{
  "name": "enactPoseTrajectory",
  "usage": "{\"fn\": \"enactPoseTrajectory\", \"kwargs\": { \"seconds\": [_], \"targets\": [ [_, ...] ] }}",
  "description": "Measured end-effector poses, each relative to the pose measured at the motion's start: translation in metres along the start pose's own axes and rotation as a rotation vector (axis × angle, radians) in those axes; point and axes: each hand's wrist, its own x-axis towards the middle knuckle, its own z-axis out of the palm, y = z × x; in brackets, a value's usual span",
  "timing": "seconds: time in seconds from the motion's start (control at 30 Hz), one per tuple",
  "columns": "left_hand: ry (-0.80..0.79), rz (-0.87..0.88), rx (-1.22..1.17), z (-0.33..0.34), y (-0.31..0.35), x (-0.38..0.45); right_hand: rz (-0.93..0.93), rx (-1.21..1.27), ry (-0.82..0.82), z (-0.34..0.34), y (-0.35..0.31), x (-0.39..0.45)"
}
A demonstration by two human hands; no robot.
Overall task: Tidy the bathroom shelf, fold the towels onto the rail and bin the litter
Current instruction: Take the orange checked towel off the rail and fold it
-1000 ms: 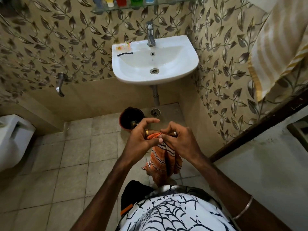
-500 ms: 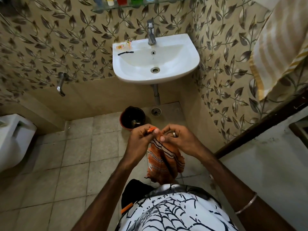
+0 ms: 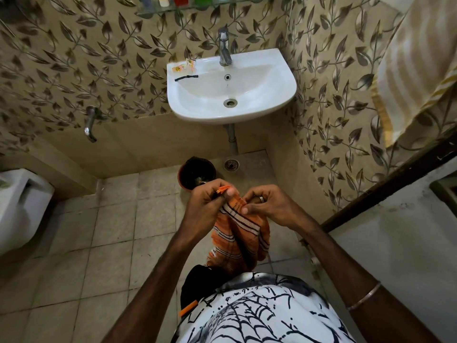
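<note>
Left hand [image 3: 209,204]: pinches fringed corner of orange striped cotton towel [image 3: 241,240].
Right hand [image 3: 268,206]: pinches top edge.
Advice: match corners squarely before folding.

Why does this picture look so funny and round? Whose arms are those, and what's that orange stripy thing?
No machine here: the picture comes from a wide camera worn on a person's head, looking down. That is why the walls bend and you see their own arms and shirt. The left hand and the right hand both pinch the top edge of an orange striped towel, which hangs down in front of them. Ahead is a white sink with small wrappers and a thin black thing lying on its rim. A dark bin stands on the floor under it. Bottles sit on a glass shelf at the top, and a pale striped towel hangs at the right.
</note>
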Motion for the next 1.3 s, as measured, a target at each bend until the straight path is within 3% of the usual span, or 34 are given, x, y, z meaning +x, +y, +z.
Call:
{"fn": "enactPoseTrajectory", "kwargs": {
  "seconds": [0.2, 0.9, 1.17, 1.3],
  "targets": [
    [-0.038, 0.037, -0.003, -0.004, 0.003, -0.004, -0.028, 0.04, -0.122, 0.003, 0.003, 0.002],
    [0.078, 0.106, 0.048, -0.022, 0.009, -0.014, 0.064, -0.161, 0.029, 0.001, 0.028, 0.001],
    [0.382, -0.164, -0.357, -0.019, 0.003, -0.008, -0.033, -0.202, 0.149, 0.009, 0.02, -0.002],
    [0.396, -0.16, -0.459, -0.014, 0.003, -0.005, -0.099, -0.293, 0.193, 0.013, 0.015, -0.001]
  ]
}}
